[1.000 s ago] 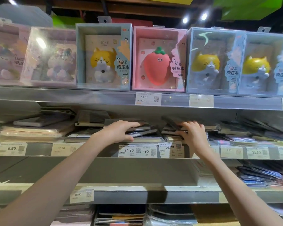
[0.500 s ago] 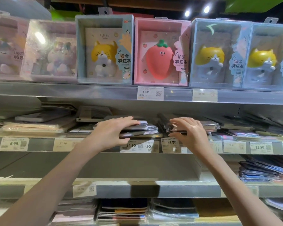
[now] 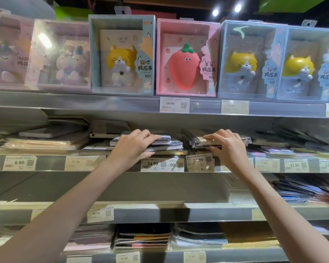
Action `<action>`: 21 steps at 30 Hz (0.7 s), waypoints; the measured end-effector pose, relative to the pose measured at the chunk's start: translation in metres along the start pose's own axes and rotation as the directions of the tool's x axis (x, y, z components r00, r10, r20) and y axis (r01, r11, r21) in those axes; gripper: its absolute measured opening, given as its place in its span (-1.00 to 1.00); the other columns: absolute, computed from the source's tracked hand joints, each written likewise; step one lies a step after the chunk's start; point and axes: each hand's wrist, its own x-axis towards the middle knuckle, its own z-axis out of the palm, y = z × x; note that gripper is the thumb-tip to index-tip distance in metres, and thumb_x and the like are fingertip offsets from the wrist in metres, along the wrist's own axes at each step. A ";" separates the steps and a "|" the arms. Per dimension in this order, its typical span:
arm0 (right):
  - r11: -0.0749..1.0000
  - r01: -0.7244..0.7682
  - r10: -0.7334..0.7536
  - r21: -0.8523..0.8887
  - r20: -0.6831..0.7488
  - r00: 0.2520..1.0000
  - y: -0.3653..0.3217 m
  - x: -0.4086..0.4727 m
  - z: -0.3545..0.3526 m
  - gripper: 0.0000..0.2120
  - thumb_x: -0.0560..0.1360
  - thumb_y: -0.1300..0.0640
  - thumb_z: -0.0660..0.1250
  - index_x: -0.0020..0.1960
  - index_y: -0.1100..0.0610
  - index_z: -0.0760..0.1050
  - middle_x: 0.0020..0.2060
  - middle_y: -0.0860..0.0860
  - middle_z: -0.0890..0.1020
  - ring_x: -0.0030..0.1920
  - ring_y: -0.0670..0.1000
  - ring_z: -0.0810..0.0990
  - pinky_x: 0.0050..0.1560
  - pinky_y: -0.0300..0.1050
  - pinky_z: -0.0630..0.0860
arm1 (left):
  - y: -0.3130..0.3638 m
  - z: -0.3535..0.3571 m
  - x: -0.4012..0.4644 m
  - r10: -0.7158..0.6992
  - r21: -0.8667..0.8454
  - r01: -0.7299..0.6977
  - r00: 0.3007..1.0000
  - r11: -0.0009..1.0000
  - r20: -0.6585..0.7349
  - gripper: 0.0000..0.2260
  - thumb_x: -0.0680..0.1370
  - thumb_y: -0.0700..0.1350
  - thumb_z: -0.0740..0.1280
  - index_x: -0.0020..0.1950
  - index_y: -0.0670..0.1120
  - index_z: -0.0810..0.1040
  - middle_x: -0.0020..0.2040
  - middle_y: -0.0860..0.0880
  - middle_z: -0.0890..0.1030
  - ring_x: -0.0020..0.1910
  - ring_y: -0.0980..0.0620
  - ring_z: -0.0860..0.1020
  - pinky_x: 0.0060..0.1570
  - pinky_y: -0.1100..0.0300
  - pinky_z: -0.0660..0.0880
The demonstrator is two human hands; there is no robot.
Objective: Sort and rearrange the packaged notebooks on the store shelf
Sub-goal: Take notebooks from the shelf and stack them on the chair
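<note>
- Closest to the camera, both forearms reach up and forward to the middle shelf point(image 3: 51, 164), with the hands well apart from each other.
- The left hand point(image 3: 130, 149) has its fingers laid over a small stack of wrapped notebooks point(image 3: 160, 142) and its thumb tucked under the front edge, so it's pinching the stack from top and bottom.
- The right hand point(image 3: 229, 145) is doing the same to a dark notebook in a clear plastic sleeve point(image 3: 207, 142), fingers on top and thumb below at the front.
- Both lots lie flat on the middle shelf, just behind the price tags point(image 3: 153, 164) reading 34.90.
- The sleeved notebook's long axis runs roughly left to right along the shelf, its thin front edge facing out toward the camera. The left stack looks about the same, though its layers are fanned a bit and not squared up.
- My take on doing this step well: slide each bundle straight out level rather than tipping it, because slippery plastic sleeves will skate off each other. Keep the thumbs firmly underneath, and tap the edges flush before setting anything back.
- Farther back and above, the top shelf point(image 3: 103, 103) holds boxed notebooks standing upright, including a cat box point(image 3: 122, 56) and a pink strawberry box point(image 3: 186, 57).
</note>
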 end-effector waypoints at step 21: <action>0.999 0.051 -0.050 -0.004 -0.221 0.974 -0.055 0.007 -0.054 -0.80 0.37 0.13 0.35 -0.03 0.09 0.64 -0.18 0.01 0.66 -0.20 0.11 0.58 -0.13 -0.12 0.34 | 0.011 -0.082 -0.014 0.011 -0.045 -0.017 0.992 0.999 -0.129 -0.58 0.38 -0.07 0.48 0.21 -0.07 0.52 -0.09 -0.03 0.58 -0.12 -0.07 0.57 -0.44 0.16 0.39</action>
